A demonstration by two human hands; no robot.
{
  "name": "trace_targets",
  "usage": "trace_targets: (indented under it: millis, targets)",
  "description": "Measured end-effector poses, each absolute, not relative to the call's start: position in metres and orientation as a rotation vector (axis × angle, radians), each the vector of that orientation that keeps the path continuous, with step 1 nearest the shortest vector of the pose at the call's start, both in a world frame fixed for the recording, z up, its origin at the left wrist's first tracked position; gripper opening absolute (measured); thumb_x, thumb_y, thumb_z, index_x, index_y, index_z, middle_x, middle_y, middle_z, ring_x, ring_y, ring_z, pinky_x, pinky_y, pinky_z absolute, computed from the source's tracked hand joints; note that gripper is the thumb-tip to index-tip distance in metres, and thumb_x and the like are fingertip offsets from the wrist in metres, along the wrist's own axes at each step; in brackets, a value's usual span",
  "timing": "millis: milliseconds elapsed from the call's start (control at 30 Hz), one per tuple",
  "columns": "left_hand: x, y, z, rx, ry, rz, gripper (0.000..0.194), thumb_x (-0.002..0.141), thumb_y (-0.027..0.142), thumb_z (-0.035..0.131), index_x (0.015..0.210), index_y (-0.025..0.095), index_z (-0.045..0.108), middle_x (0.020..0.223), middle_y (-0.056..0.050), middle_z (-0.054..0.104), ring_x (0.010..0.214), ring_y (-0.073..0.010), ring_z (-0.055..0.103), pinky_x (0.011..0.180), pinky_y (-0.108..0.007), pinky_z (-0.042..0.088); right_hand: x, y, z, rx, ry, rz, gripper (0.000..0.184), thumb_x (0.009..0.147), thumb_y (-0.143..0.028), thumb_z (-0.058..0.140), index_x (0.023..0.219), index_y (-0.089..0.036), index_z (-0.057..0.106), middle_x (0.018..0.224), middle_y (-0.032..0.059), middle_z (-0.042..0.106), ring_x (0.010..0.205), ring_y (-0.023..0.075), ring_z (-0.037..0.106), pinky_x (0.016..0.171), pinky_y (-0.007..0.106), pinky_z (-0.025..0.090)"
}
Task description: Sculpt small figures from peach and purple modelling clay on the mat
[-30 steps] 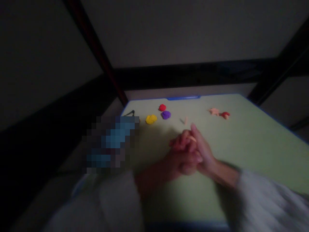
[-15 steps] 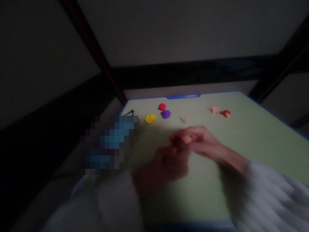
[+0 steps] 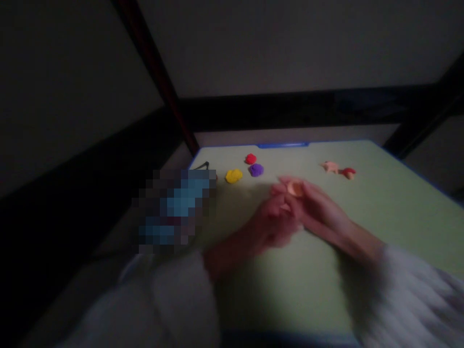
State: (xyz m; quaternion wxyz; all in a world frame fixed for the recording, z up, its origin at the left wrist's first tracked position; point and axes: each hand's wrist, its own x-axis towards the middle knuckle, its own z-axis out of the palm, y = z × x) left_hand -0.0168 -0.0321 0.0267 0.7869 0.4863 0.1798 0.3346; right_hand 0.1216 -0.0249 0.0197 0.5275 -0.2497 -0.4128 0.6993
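Observation:
My two hands meet above the middle of the board. A flattened, peach-coloured lump of modelling clay (image 3: 295, 188) rests in my right hand (image 3: 319, 205), between its fingers and thumb. Directly beside it, the fingers of my left hand (image 3: 275, 222) are curled shut, touching the right hand. A small pale bit shows at the left fingertips; blur hides whether it is clay or a fingertip. Beyond the hands lie yellow clay (image 3: 234, 176), purple clay (image 3: 256, 169) and red clay (image 3: 251, 158).
A pink clay animal figure (image 3: 330, 167) and a red-capped clay mushroom (image 3: 349, 173) stand at the back right of the pale green board (image 3: 384, 208). A blurred-out blue item (image 3: 184, 198) lies along the left edge. A blue clip (image 3: 282, 145) sits on the far edge.
Both hands have moved up and away from me, and the clay's broad face now shows. The thin peach stick behind them is out of sight. The view has shifted slightly.

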Motion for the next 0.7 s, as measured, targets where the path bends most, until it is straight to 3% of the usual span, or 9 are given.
trace_targets:
  millis: [167,333,500,700]
  targets:
    - [-0.012,-0.030,0.025,1.307,0.512,0.751,0.028,0.060,0.016,0.067,0.067,0.017,0.040,0.044,0.012,0.042,0.034,0.0005,0.032,0.039,-0.015,0.023,0.120,-0.024,0.019,-0.666,-1.026,1.715,0.024,0.082,-0.036,0.059,0.098,-0.021,0.068,0.095,0.0061,0.072,0.082,0.0148,0.067,0.069,0.025,0.052]
    - [-0.010,-0.032,0.024,1.296,0.576,0.819,0.027,0.063,0.015,0.063,0.064,0.018,0.036,0.044,0.013,0.038,0.035,0.0005,0.031,0.040,-0.015,0.022,0.117,-0.026,0.020,-0.674,-1.143,1.627,0.021,0.084,-0.032,0.057,0.094,-0.019,0.069,0.094,0.0072,0.072,0.082,0.0150,0.067,0.078,0.029,0.050]
    - [-0.010,-0.032,0.023,1.288,0.581,0.840,0.029,0.063,0.013,0.062,0.063,0.018,0.033,0.045,0.013,0.036,0.035,0.0009,0.029,0.040,-0.016,0.021,0.120,-0.029,0.018,-0.681,-1.334,1.486,0.039,0.090,-0.048,0.040,0.105,-0.021,0.064,0.105,0.0075,0.069,0.095,0.0183,0.063,0.090,0.036,0.045]
    - [-0.012,-0.033,0.023,1.315,0.661,0.850,0.024,0.065,0.015,0.058,0.065,0.019,0.035,0.042,0.012,0.034,0.034,-0.0002,0.026,0.039,-0.018,0.017,0.119,-0.040,0.021,-0.833,-1.653,1.137,0.045,0.091,-0.051,0.032,0.117,-0.024,0.056,0.116,0.0045,0.061,0.105,0.0169,0.056,0.093,0.030,0.042]
